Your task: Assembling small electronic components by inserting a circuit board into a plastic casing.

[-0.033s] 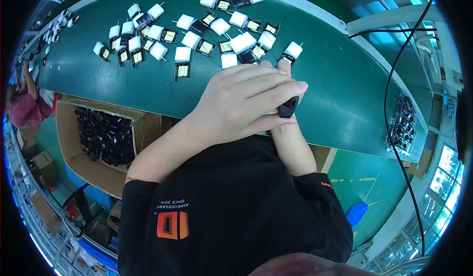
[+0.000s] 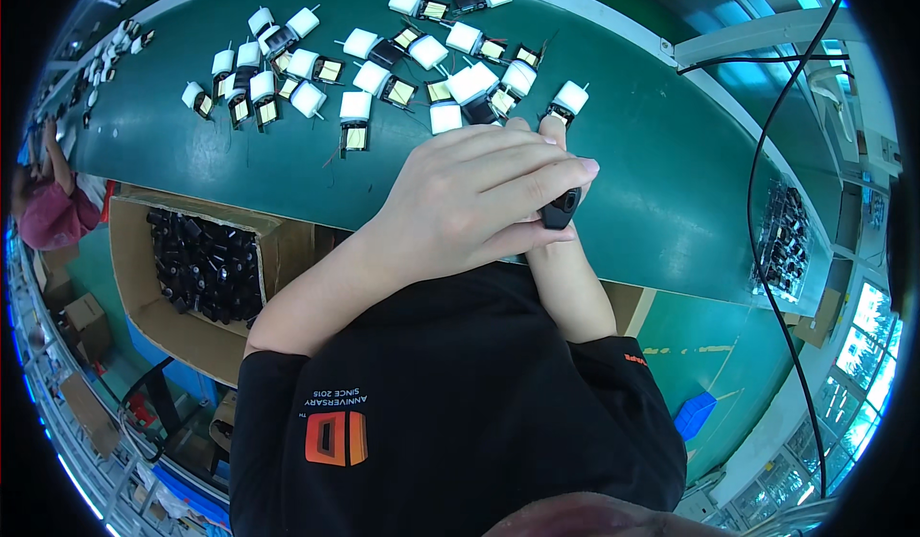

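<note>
My left hand [image 2: 479,192] reaches in from the lower left and lies across my right hand, its fingers closed. Between its index finger and thumb shows a small black rounded object [image 2: 561,209] with an oval mark on its end, right by my right wrist. Whether the wrist wears it, I cannot tell. Most of my right hand [image 2: 553,129] is hidden beneath the left. One of its fingertips overlaps the lower end of a white-and-black part [image 2: 569,99] with a thin white stem; its grip is hidden.
Several similar white-capped parts [image 2: 355,108] with black trays and thin wires lie across the green table [image 2: 671,182]. A cardboard box [image 2: 192,331] of black pieces stands at left, a clear tray [image 2: 788,250] of dark parts at right. A black cable [image 2: 757,182] hangs there. Another person [image 2: 57,206] sits far left.
</note>
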Motion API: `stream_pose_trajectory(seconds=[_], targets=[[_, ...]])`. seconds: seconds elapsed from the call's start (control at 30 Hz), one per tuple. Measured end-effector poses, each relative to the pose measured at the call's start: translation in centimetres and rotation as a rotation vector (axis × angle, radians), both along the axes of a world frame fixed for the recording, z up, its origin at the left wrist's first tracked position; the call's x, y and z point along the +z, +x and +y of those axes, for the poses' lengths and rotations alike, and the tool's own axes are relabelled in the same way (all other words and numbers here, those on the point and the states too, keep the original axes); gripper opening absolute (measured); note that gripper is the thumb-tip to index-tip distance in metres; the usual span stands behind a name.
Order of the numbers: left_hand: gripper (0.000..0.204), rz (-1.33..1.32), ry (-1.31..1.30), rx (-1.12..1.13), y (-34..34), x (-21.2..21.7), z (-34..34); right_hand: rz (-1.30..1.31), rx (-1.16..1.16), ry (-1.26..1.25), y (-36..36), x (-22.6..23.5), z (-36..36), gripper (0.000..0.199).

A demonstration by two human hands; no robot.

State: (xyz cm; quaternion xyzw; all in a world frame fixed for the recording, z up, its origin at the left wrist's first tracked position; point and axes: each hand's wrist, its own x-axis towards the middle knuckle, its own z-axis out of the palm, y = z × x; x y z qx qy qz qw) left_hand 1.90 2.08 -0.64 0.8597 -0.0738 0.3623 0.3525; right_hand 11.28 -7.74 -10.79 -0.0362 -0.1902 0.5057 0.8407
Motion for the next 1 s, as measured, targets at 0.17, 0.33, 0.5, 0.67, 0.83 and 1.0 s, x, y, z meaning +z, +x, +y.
stream_pose_trajectory(seconds=[0.17,0.33,0.5,0.67,0.83,1.0], targets=[[0.051,-0.002,0.001,0.012,0.1,-0.1,0.0,0.016,0.016,-0.032,0.2,0.2,-0.2,0.033],[0.052,0.026,0.006,-0.014,-0.1,-0.1,0.0,0.008,0.015,0.031,0.3,0.3,-0.4,0.027],[0.053,0.081,0.001,-0.051,0.1,-0.4,0.0,0.005,0.027,0.055,0.3,0.5,-0.3,0.025],[0.051,-0.043,-0.043,-0.019,0.4,-0.3,0.0,0.021,0.032,0.073,0.3,0.3,0.0,0.022],[0.052,0.054,0.007,-0.041,0.0,-0.4,0.4,-0.042,0.028,0.053,0.7,1.2,-0.6,0.024],[0.051,0.082,-0.033,0.009,-0.6,-1.3,1.0,-0.370,-0.431,-0.315,0.4,3.0,-0.8,0.041]])
